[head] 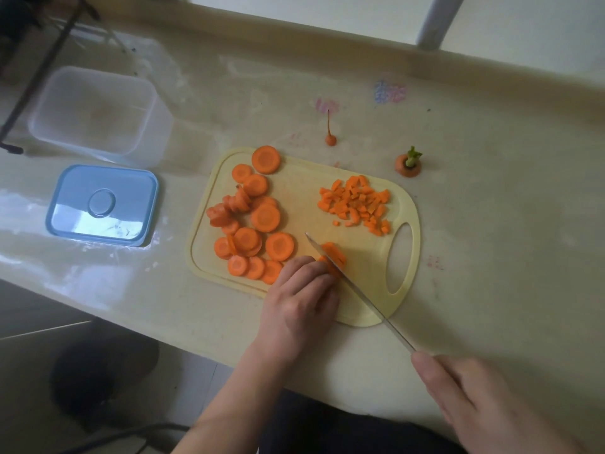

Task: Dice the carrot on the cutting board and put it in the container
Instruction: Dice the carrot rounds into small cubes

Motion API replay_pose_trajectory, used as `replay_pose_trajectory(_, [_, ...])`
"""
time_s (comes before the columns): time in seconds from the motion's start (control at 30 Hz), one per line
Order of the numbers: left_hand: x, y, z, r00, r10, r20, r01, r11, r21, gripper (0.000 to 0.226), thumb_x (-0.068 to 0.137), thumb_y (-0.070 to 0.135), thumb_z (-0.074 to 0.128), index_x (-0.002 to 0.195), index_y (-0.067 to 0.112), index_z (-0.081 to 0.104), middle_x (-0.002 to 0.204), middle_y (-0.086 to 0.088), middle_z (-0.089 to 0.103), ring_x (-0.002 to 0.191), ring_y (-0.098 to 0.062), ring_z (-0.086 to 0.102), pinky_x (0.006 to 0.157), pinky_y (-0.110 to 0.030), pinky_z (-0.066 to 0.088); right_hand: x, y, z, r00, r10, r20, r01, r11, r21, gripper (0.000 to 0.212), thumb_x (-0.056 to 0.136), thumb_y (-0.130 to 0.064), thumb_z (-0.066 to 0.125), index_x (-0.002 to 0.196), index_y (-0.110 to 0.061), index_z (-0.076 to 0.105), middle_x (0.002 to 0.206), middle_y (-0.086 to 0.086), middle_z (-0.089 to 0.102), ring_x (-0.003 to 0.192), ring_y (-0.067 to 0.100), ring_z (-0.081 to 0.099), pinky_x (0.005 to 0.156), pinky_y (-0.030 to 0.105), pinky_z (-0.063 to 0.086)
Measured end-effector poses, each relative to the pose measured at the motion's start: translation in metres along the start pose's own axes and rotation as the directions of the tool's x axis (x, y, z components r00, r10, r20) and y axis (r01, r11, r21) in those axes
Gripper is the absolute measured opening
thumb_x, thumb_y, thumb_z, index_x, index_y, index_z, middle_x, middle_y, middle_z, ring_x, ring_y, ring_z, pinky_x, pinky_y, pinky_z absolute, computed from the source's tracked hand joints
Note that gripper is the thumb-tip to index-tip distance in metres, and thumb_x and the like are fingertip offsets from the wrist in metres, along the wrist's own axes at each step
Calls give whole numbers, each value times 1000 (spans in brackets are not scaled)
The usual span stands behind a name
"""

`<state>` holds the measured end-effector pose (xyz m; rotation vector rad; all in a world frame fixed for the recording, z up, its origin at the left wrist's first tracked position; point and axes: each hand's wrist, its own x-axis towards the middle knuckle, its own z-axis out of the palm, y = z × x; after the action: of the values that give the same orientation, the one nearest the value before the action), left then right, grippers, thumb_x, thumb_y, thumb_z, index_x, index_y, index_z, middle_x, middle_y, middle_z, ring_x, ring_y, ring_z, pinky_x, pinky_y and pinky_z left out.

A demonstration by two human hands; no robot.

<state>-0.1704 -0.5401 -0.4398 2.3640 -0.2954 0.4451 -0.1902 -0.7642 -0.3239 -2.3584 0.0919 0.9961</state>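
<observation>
A pale yellow cutting board [304, 198] lies on the counter. Several round carrot slices [258, 221] cover its left half, and a heap of diced carrot [357, 203] sits at its right, near the handle hole. At the board's near edge my left hand [301, 303] presses curled fingers on a small stack of carrot slices [334, 253]. My right hand [474, 398] grips the handle of a knife [357, 290], whose blade lies across that stack. The clear plastic container [98, 113] stands open at the far left.
The container's blue lid [101, 204] lies left of the board. A carrot tip with its root [330, 137] and a carrot top with green stub [408, 163] sit beyond the board. The counter's front edge runs just below my left hand.
</observation>
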Motion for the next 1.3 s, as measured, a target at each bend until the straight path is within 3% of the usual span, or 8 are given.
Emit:
replay_pose_trajectory(0.23, [1, 0, -1, 1000, 9, 13, -8, 1000, -12, 21, 96, 9, 58, 88, -1, 75, 100, -9, 72, 98, -27, 65, 92, -31, 52, 28, -5, 15, 993, -118, -4, 118, 991, 69, 87, 67, -95, 11, 56, -12, 36, 47, 1, 39, 45, 10, 38, 53, 34, 36])
replay_pose_trajectory(0.43, [-6, -1, -2, 999, 45, 11, -46, 998, 32, 4, 88, 0, 71, 86, -2, 74, 96, -11, 69, 95, -29, 60, 86, -35, 53, 14, -9, 4, 995, -88, 52, 80, 986, 146, 96, 57, -102, 15, 62, -8, 32, 51, -2, 28, 48, 7, 27, 50, 26, 27])
replay_pose_trajectory(0.67, [-5, -1, -3, 999, 30, 33, -30, 1000, 1, 7, 89, 1, 69, 88, -2, 75, 98, -10, 72, 95, -31, 65, 86, -38, 54, -1, -3, 4, 1000, -5, 23, 4, 1000, 28, 115, 44, -104, 2, 70, -2, 48, 51, -2, 43, 47, 6, 41, 57, 21, 39])
replay_pose_trajectory(0.8, [-3, 1, -4, 999, 16, 32, -15, 1000, -28, 6, 85, -2, 70, 86, -1, 75, 97, -9, 72, 97, -28, 65, 89, -35, 54, 5, 1, 13, 998, -55, -9, 56, 998, 7, 98, 62, -97, 6, 65, -6, 43, 52, -2, 39, 50, 6, 37, 56, 24, 36])
replay_pose_trajectory(0.93, [-1, 1, -4, 999, 10, 35, -8, 999, -53, 8, 84, -4, 68, 85, -1, 75, 95, -9, 72, 95, -29, 67, 87, -36, 54, 22, -6, 19, 990, -139, 11, 138, 989, 53, 90, 61, -98, 7, 56, -12, 33, 49, -1, 38, 47, 10, 35, 49, 24, 29])
replay_pose_trajectory(1.07, [1, 3, -5, 999, 26, 20, -24, 997, -77, 14, 89, 0, 61, 84, -2, 74, 94, -11, 71, 92, -31, 66, 84, -38, 54, 23, -4, 13, 990, -137, 38, 134, 988, 79, 96, 58, -101, 10, 60, -9, 38, 49, 0, 40, 46, 7, 38, 55, 32, 40])
replay_pose_trajectory(1.17, [0, 6, -18, 996, 34, -83, -46, 987, -151, 16, 85, -3, 57, 73, -1, 68, 86, -11, 66, 85, -32, 63, 77, -40, 52, 10, 7, 1, 988, -145, 48, 144, 989, 35, 97, 56, -102, 10, 73, -13, 43, 50, -4, 38, 48, 5, 37, 54, 28, 39])
replay_pose_trajectory(1.3, [15, 9, -58, 895, -244, -373, 130, 943, -305, 17, 64, -3, 46, 74, 9, 53, 78, -5, 52, 76, -25, 52, 69, -35, 38, 2, 26, -7, 987, -161, 4, 159, 973, -170, 95, 56, -102, 4, 72, -16, 43, 54, -1, 47, 53, 11, 46, 57, 26, 41])
